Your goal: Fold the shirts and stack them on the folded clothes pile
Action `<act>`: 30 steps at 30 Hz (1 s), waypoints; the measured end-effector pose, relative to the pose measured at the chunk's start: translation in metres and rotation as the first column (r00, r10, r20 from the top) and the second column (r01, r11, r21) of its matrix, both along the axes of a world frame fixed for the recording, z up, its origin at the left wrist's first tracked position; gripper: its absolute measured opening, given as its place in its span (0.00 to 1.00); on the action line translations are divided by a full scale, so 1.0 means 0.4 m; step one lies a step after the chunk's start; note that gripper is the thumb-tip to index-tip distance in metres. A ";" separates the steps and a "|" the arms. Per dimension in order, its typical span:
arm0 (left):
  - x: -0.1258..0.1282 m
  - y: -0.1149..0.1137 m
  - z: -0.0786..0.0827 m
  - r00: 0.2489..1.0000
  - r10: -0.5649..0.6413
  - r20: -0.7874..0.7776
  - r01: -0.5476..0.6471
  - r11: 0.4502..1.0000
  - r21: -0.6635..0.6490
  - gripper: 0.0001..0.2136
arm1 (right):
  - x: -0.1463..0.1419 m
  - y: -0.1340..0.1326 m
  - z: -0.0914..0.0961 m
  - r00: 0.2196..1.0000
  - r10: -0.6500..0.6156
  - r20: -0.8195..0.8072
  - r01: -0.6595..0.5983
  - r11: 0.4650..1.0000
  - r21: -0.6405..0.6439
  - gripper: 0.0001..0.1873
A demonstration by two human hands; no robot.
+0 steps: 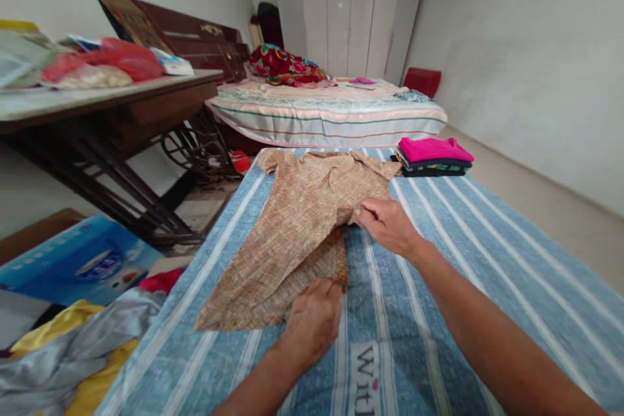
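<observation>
A brown checked garment [297, 221] lies spread on a blue striped cloth [463, 253], one side folded over toward the middle. My left hand [312, 322] pinches the folded edge near the hem. Higher up that same edge, my right hand [387, 224] grips the fabric at about the waist. Both sleeves lie at the far end, near the collar.
A stack of folded clothes [433, 156] with a pink piece on top sits at the far right of the striped cloth. A sewing table [112, 97] with bags stands at left, a bed [326, 110] beyond, and loose yellow and grey clothes [73, 344] lie at near left.
</observation>
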State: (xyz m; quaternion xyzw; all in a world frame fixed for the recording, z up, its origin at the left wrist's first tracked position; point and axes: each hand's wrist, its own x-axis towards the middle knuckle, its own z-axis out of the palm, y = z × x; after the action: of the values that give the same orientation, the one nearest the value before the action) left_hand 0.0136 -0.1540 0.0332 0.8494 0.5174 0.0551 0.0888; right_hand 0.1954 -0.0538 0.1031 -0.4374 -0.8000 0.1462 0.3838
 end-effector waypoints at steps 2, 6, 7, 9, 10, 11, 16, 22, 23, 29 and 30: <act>-0.006 0.003 -0.003 0.999 -0.010 0.037 0.010 1.000 -0.002 0.11 | -0.003 0.003 0.009 0.999 0.005 -0.048 -0.005 1.000 0.011 0.14; -0.014 0.009 -0.002 0.990 0.045 0.134 -0.049 0.999 0.023 0.11 | 0.001 0.010 0.018 0.997 0.025 -0.066 -0.024 0.999 0.025 0.14; -0.015 0.010 -0.002 0.985 0.056 0.160 -0.059 0.998 0.016 0.11 | 0.002 0.008 0.017 0.998 0.027 -0.063 -0.026 0.999 0.022 0.14; -0.015 0.011 -0.002 0.978 0.041 0.204 -0.038 0.999 -0.018 0.11 | 0.000 -0.005 0.010 0.998 0.046 -0.038 -0.046 0.999 0.004 0.13; -0.015 0.010 -0.003 0.975 0.024 0.222 -0.016 0.999 -0.038 0.11 | -0.003 -0.015 0.001 0.997 0.071 -0.012 -0.072 0.997 -0.011 0.11; -0.014 0.008 -0.005 0.971 0.005 0.240 0.009 0.998 -0.056 0.10 | -0.007 -0.028 -0.011 0.994 0.104 0.027 -0.103 0.994 -0.029 0.10; -0.020 -0.008 -0.018 0.953 -0.020 0.301 0.043 0.997 -0.069 0.08 | -0.031 -0.102 -0.106 0.900 0.246 0.360 -0.203 0.967 -0.154 0.08; -0.046 -0.020 -0.029 0.950 0.059 0.306 -0.039 0.997 -0.073 0.01 | -0.019 -0.136 -0.163 0.824 0.344 0.449 -0.253 0.934 -0.252 0.08; -0.050 -0.019 -0.031 0.942 0.103 0.319 -0.081 0.993 -0.081 0.02 | -0.018 -0.139 -0.165 0.818 0.360 0.448 -0.269 0.929 -0.256 0.08; -0.049 -0.007 -0.040 0.924 0.027 0.380 -0.028 1.000 -0.004 0.13 | -0.033 -0.167 -0.180 0.826 0.364 0.431 -0.316 0.931 -0.180 0.07; -0.045 -0.005 -0.039 0.925 -0.016 0.380 0.017 1.000 0.003 0.11 | -0.031 -0.172 -0.181 0.833 0.361 0.419 -0.320 0.932 -0.169 0.06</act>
State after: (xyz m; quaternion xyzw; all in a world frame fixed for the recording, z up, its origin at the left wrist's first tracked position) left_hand -0.0042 -0.1561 0.0177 0.8269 0.4832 0.2178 0.1879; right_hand 0.1830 -0.1225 0.0308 -0.3267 -0.9235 0.1452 0.1387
